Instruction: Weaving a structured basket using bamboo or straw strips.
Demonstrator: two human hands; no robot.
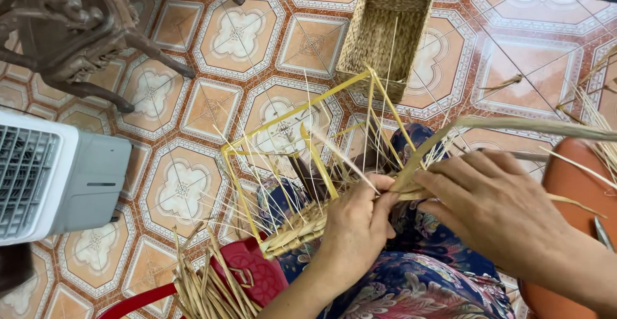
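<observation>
Two hands work here, the left hand [355, 226] and the right hand [491, 206]. There are two baskets: one finished woven basket [386, 31] and one half-woven basket [302, 226] on a single yellow wire frame [292, 116] (loose reed stakes too many to count). One grey fan unit [58, 177] stands nearby.

There is one view only, from a camera worn on the person's head. It looks steeply down over the lap to the tiled floor [193, 184], and faces a little forward, so the far floor is at the top edge. The camera is near to the left hand [352, 226] and the right hand [495, 206]; they fill the lower middle and lower right of the picture. A finished basket [385, 33] lies farther away at the top, and a grey fan [58, 177] is cut by the left edge.
</observation>
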